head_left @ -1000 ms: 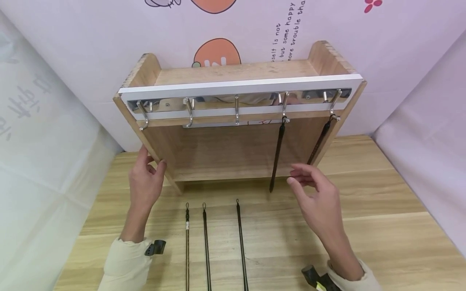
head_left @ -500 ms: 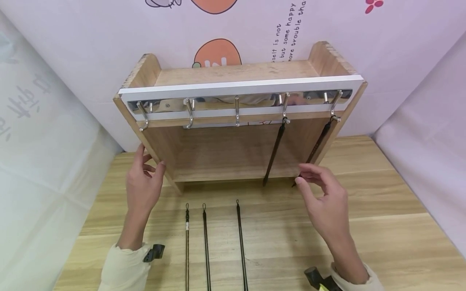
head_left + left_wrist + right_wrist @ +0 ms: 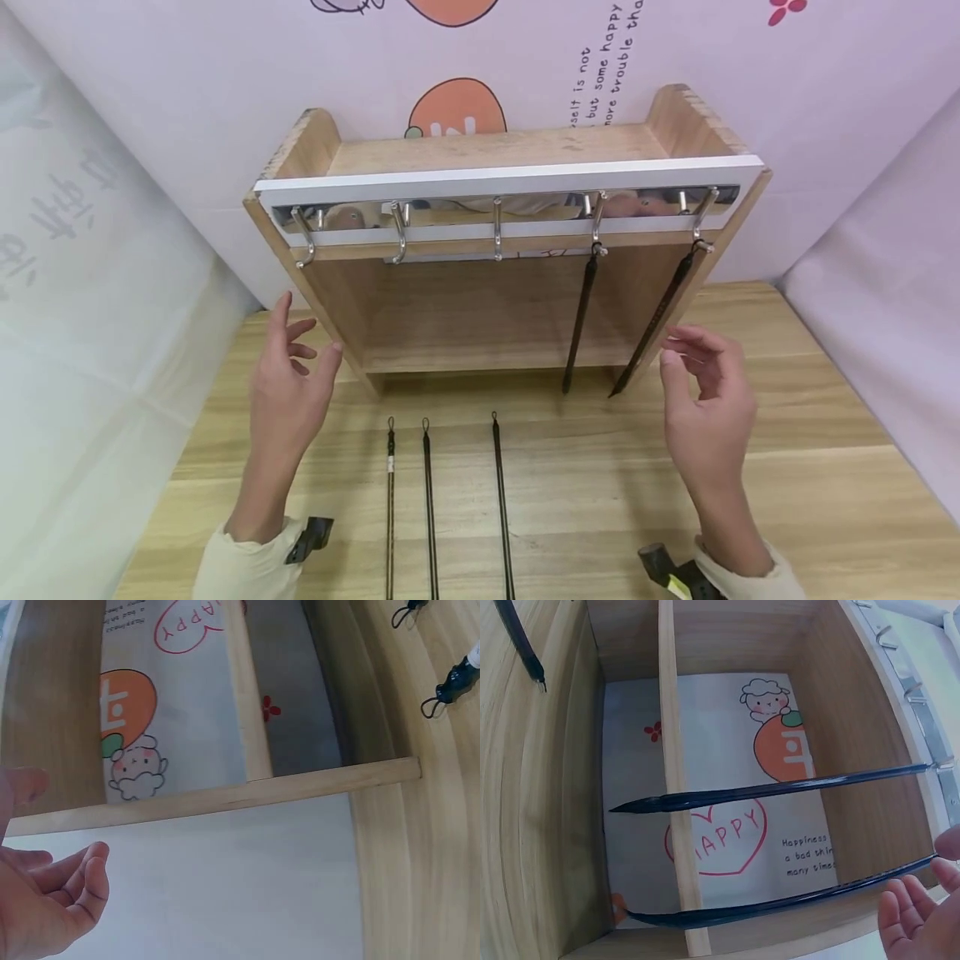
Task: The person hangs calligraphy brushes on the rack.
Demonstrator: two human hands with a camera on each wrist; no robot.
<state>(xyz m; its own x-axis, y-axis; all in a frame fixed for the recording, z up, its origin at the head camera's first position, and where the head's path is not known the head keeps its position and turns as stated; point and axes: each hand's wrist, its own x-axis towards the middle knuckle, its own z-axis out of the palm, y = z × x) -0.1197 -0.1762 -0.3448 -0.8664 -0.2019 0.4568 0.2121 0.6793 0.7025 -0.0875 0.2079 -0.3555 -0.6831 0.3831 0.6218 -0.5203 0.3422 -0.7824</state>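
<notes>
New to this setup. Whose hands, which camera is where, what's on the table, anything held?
No machine here: these are a person's bare left hand and right hand. The large picture comes from a camera worn on the head, looking forward and down; the other two come from a camera on each wrist, where the shelf appears turned sideways.

On the table stands a wooden shelf with a hook rail across its front. Two dark brushes hang from its two rightmost hooks. Three thin, looped sticks lie in front. Neither hand holds anything.
</notes>
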